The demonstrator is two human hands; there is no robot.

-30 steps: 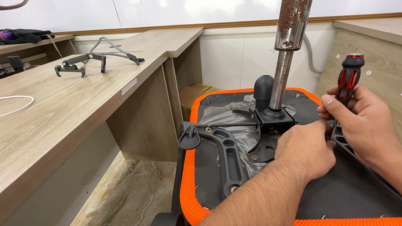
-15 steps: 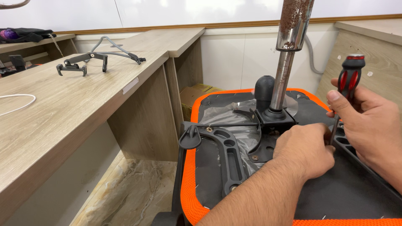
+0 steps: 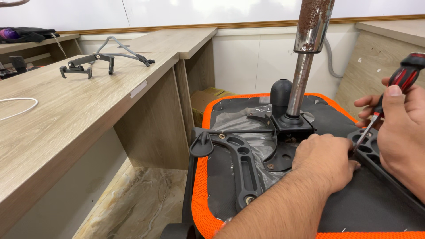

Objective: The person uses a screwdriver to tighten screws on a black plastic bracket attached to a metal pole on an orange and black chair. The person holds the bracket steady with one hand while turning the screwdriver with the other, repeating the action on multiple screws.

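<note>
Below our head camera, the biggest thing in view is the upturned office chair seat (image 3: 201,186) with its orange mesh edge and black underside, lying just beside the long wooden table (image 3: 66,115) on our left. Out of the seat's middle rises the chrome gas-lift column (image 3: 305,62), rusty near the top, standing upright in the black tilt mechanism (image 3: 290,126). A black armrest bracket (image 3: 241,170) lies bolted along the seat's left part, and a second one (image 3: 376,155) runs along the right, partly hidden by our hands. Our left hand (image 3: 325,161) rests knuckles-up on the seat between column and right bracket, its fingers curled down and pressed onto the bracket's inner end; what they pinch, if anything, we cannot tell. Our right hand (image 3: 400,128) grips the red-and-black screwdriver (image 3: 392,95), fingers wrapped round its handle. Since a second ago that hand has swung the tool from upright in the fist to slanting down, so that its tip now sits at a hole of the right bracket, near the left fingers: to our mind, the driver is now engaged with a screw there rather than merely held ready.
</note>
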